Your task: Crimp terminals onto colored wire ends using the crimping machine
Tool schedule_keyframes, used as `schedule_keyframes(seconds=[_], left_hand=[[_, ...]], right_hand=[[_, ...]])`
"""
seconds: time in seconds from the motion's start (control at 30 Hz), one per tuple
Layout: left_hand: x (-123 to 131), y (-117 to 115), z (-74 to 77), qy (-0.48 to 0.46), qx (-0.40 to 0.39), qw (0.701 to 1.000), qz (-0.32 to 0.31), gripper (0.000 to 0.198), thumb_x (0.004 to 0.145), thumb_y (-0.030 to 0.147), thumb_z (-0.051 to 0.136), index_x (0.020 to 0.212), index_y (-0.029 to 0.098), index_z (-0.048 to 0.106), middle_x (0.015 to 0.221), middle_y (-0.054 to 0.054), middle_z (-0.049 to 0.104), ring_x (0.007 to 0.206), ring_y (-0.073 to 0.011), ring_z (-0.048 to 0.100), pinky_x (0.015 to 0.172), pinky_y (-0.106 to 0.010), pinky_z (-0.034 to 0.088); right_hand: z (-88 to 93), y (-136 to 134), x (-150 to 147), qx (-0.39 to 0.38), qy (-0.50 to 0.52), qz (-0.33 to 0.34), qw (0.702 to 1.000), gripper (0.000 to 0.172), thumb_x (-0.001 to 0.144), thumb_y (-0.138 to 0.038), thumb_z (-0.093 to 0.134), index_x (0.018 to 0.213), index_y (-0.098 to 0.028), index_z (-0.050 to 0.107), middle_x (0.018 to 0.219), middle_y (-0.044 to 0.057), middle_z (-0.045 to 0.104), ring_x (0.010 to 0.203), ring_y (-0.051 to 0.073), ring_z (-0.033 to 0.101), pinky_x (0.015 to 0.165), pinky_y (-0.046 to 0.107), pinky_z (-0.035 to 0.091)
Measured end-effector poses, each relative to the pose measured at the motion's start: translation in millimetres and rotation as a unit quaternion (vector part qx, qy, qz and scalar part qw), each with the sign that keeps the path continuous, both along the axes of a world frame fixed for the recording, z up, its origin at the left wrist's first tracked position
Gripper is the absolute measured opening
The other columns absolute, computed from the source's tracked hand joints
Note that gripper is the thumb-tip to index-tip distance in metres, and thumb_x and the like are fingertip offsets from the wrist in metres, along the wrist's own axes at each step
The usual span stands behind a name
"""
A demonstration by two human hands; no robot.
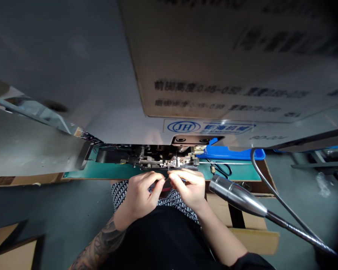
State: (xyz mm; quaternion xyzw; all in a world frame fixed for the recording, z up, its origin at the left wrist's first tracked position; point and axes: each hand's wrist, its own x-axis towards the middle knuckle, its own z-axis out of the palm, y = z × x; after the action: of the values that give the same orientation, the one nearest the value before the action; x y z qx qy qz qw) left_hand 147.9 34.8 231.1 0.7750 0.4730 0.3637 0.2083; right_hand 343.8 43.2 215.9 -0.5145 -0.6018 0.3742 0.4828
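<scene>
My left hand is closed in a pinch, thumb against forefinger, at the front edge of the green bench. Its fingertips almost meet those of my right hand, which is pinched too. A thin, small dark piece shows between the two sets of fingertips; its kind is too small to tell. Just beyond my fingers is the metal working head of a machine, with small blocks and a narrow rail. Both hands stay in front of this mechanism, and the curled fingers hide most of what they hold.
The machine's large pale housing overhangs the bench. A blue tray and a black cable lie on the green bench top. A metal gooseneck lamp reaches in at the right. Cardboard sits below it.
</scene>
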Motion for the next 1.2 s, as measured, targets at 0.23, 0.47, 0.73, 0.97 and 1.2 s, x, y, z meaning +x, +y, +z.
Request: schedule_keyframes(seconds=[0.23, 0.47, 0.73, 0.97, 1.2], left_hand=[[12.3, 3.0, 2.4, 0.002, -0.003, 1.000, 0.023, 0.017, 0.104, 0.016, 0.061, 0.091, 0.019, 0.072, 0.081, -0.001, 0.076, 0.071, -0.0159, 0.073, 0.068, -0.028, 0.050], [19.9, 2.4, -0.6, 0.023, 0.018, 0.998, 0.050, 0.018, 0.105, 0.016, 0.060, 0.092, 0.019, 0.072, 0.081, -0.001, 0.076, 0.072, -0.0167, 0.074, 0.069, -0.029, 0.051], [21.9, 1.6, -4.8, 0.027, 0.028, 0.997, 0.067, 0.017, 0.105, 0.017, 0.061, 0.093, 0.020, 0.072, 0.085, -0.002, 0.079, 0.073, -0.0171, 0.075, 0.070, -0.029, 0.052], [25.4, 1.0, 0.4, 0.031, 0.022, 0.996, 0.079, 0.015, 0.105, 0.015, 0.062, 0.095, 0.020, 0.072, 0.086, -0.003, 0.079, 0.076, -0.0176, 0.077, 0.073, -0.029, 0.053], [25.3, 0.5, -0.5, 0.034, 0.020, 0.996, 0.081, 0.014, 0.105, 0.014, 0.062, 0.096, 0.019, 0.073, 0.085, -0.003, 0.079, 0.076, -0.0179, 0.077, 0.072, -0.029, 0.053]], right_hand=[[-7.8, 3.9, 2.9, 0.136, -0.086, -0.036, 0.986, 0.015, 0.100, -0.025, 0.075, 0.088, -0.023, 0.085, 0.066, -0.001, 0.071, 0.052, 0.015, 0.059, 0.053, 0.031, 0.049], [-1.3, 6.7, -2.7, 0.077, -0.055, -0.085, 0.992, 0.015, 0.097, -0.024, 0.078, 0.083, -0.023, 0.084, 0.061, -0.003, 0.067, 0.050, 0.015, 0.056, 0.051, 0.032, 0.050], [3.1, 6.1, -8.1, -0.032, 0.046, -0.110, 0.992, 0.015, 0.093, -0.032, 0.084, 0.083, -0.021, 0.086, 0.064, 0.001, 0.072, 0.049, 0.017, 0.059, 0.048, 0.031, 0.051], [4.6, 5.9, -10.6, -0.077, 0.083, -0.122, 0.986, 0.021, 0.091, -0.038, 0.085, 0.079, -0.021, 0.085, 0.060, 0.000, 0.068, 0.046, 0.015, 0.054, 0.046, 0.031, 0.049], [1.3, 6.4, -12.6, -0.045, 0.050, -0.139, 0.988, 0.019, 0.091, -0.035, 0.083, 0.081, -0.019, 0.088, 0.060, 0.001, 0.071, 0.047, 0.016, 0.059, 0.047, 0.029, 0.052]])
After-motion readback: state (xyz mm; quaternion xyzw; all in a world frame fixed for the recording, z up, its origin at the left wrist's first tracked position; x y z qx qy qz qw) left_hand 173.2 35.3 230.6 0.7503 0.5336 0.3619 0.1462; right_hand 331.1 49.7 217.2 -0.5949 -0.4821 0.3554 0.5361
